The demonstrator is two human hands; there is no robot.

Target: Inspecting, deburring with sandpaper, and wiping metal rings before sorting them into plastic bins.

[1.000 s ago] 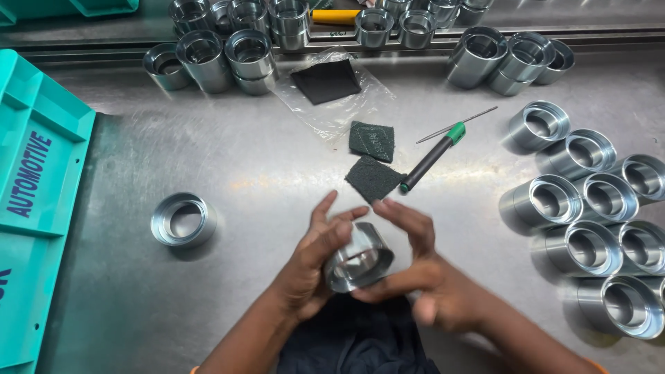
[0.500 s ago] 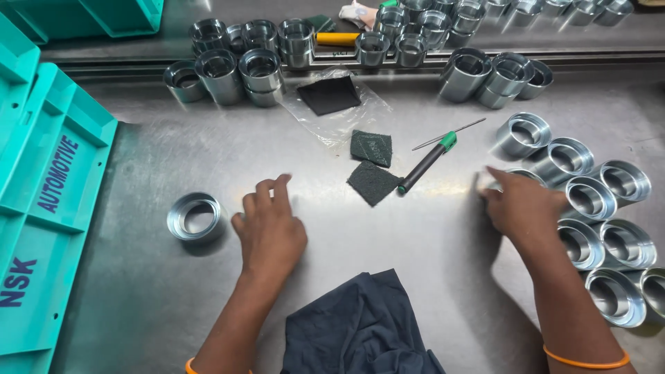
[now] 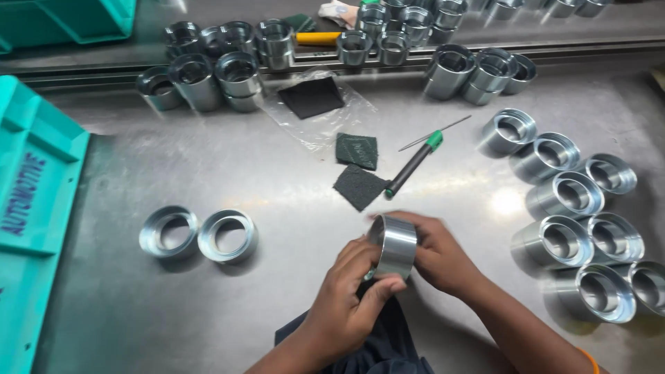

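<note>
Machined steel ring [image 3: 396,246]: rigid, likely heavy, slick | left hand [image 3: 350,305] curled gripping outer wall, right hand [image 3: 440,253] cupping far side, fingers probably closed | above bench [image 3: 208,166]

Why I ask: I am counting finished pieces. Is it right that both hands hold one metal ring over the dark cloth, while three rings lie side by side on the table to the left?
Not quite: the head view shows two rings lying there, not three. The rest holds: the left hand and right hand hold one metal ring over the dark cloth.
</note>
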